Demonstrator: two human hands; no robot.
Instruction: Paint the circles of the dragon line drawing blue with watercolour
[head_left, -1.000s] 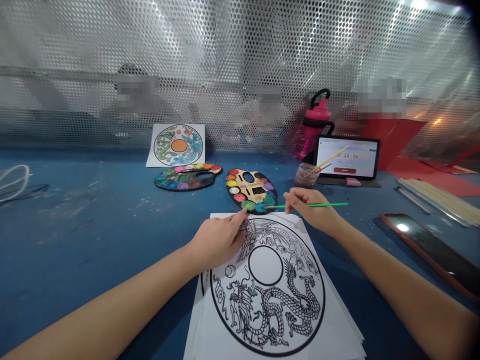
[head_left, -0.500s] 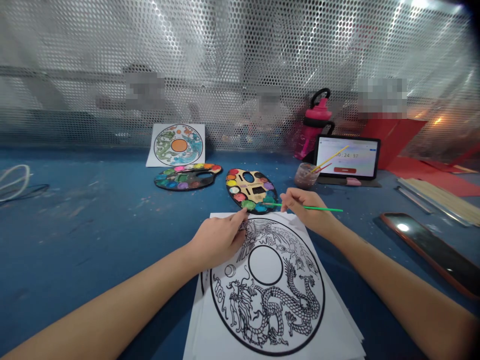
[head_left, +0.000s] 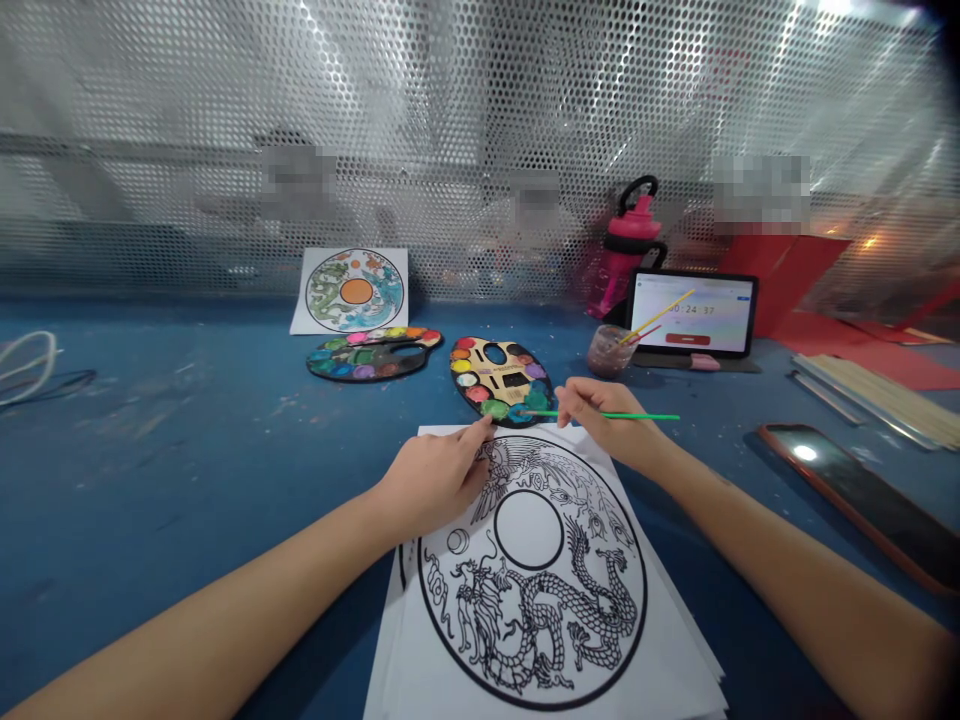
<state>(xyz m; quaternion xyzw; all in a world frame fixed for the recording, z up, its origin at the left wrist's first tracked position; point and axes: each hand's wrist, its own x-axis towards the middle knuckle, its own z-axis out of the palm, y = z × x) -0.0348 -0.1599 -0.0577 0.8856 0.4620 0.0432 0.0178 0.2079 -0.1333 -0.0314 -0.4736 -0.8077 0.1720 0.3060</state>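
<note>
While paper (head_left: pixel 529 530) lies on the blue table (head_left: pixel 187 450), perforated metal (head_left: pixel 450 120) stands behind.

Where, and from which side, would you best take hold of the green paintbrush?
Probably a pinch on the slim handle of the green paintbrush, a little behind its bristles, coming from the right: it is nearly level, tip to the left over the palette, tail running right. The right hand holds it that way.

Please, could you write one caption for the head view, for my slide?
The right hand holds a brush at blue paint on the nearer palette; the left hand rests on the drawing.
</note>
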